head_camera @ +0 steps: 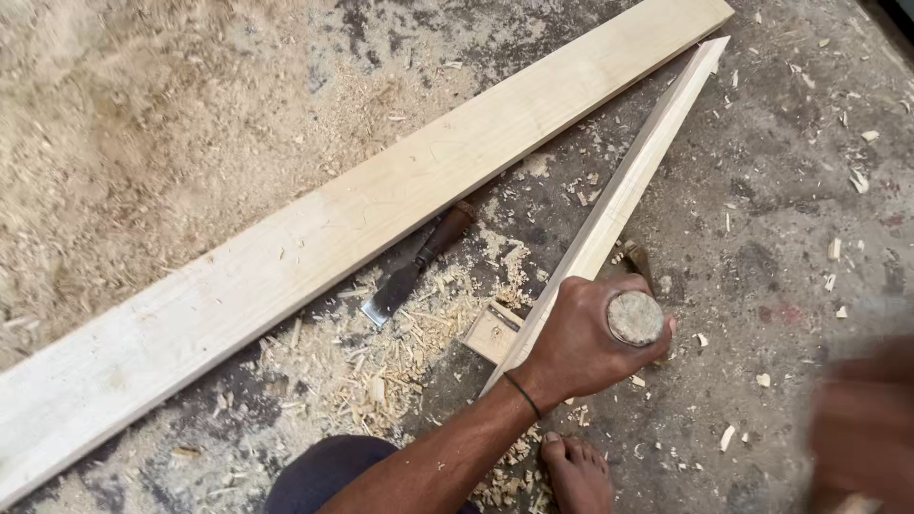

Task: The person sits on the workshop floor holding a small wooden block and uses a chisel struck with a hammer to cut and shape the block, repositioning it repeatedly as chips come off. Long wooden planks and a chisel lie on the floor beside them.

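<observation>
- Lying across the floor (pixel 781 190) from lower left: a wide plank (pixel 286 247), a spare chisel (pixel 414 271) just beside it.
- Centre: a round-topped chisel handle (pixel 636 318) is gripped by the left hand (pixel 581 347), set against the narrow strip (pixel 619 195); chiselling is judged underway.
- Lower right: the right hand (pixel 862 428) is blurred, its grip unreadable; a squarely landed blow seems called for.

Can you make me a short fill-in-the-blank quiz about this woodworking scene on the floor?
1. The left hand grips a round-topped wooden ____ handle.
2. The spare brown-handled flat chisel lies beside the long pale wooden ____.
3. The narrow pale wooden strip lies on the ____ floor.
4. The blurred right hand is at the picture's ____ edge.

Missing words: chisel; plank; concrete; right
</observation>
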